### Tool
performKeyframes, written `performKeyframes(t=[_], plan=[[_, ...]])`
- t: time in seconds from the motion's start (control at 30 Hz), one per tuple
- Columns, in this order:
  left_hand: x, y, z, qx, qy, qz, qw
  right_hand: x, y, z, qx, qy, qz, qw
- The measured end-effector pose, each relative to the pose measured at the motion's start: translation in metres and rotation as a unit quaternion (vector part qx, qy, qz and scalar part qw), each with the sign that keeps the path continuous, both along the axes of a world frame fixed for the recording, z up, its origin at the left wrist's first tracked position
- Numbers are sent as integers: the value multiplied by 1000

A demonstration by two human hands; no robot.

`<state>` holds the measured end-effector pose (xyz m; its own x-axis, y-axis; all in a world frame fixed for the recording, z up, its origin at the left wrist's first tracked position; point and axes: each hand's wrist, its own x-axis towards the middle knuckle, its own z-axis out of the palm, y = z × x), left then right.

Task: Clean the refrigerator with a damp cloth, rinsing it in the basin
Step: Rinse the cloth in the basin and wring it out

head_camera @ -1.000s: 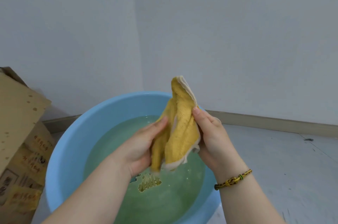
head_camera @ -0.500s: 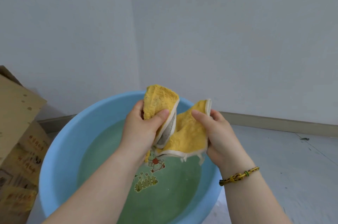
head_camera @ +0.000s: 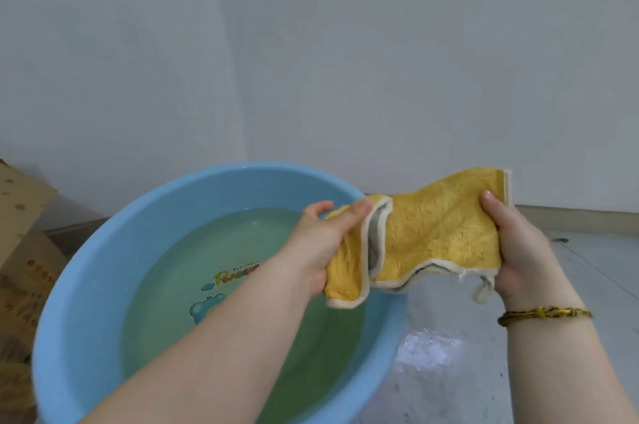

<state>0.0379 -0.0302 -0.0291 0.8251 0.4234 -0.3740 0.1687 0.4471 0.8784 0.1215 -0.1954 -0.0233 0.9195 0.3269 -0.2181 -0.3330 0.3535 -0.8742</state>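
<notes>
**Cloth [head_camera: 439,233] stretched between both hands above the basin's [head_camera: 86,268] right rim**

We hold the cloth at both ends. Our left hand [head_camera: 321,243] grips the left end, with the fingers curled round a bunched fold and the thumb laid along the top. Our right hand [head_camera: 515,250] pinches the right edge, with the thumb on the front face and the fingers behind it. A braided bracelet [head_camera: 544,314] sits on that wrist.

Between the two grips the cloth hangs in the air. Its left part is over the water [head_camera: 214,250] close to the basin's right inner wall. Its right part is out past the rim, over the floor [head_camera: 518,389].

To the right of the basin we see grey floor with a wet shine just beside the basin's wall. Behind the basin, the walls [head_camera: 380,60] meet in a corner close to the far rim, and a baseboard [head_camera: 570,216] runs along the right wall. On the left, cardboard boxes [head_camera: 20,233] stand just beside the basin's left rim.

The cloth is yellow and fluffy, with a cream binding along its edges. It is wavy rather than flat. A fold near our left hand turns back and shows a grey underside. A small cream loop dangles from the lower right corner, below our right palm. The basin is light blue, its water looks greenish, and our left forearm partly covers a cartoon print on the bottom.
</notes>
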Motion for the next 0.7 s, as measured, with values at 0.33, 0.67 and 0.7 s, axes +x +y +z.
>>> performKeyframes(t=[0.33,0.67,0.7], plan=[[20,-16,-35,91,43,13,995,13,-11,-44,-73,109,-30,991],[30,-39,-25,179,28,-12,983,19,-22,-31,-165,40,-62,984],[28,-36,-28,187,40,-15,982,18,-22,-32,-171,35,-61,983]])
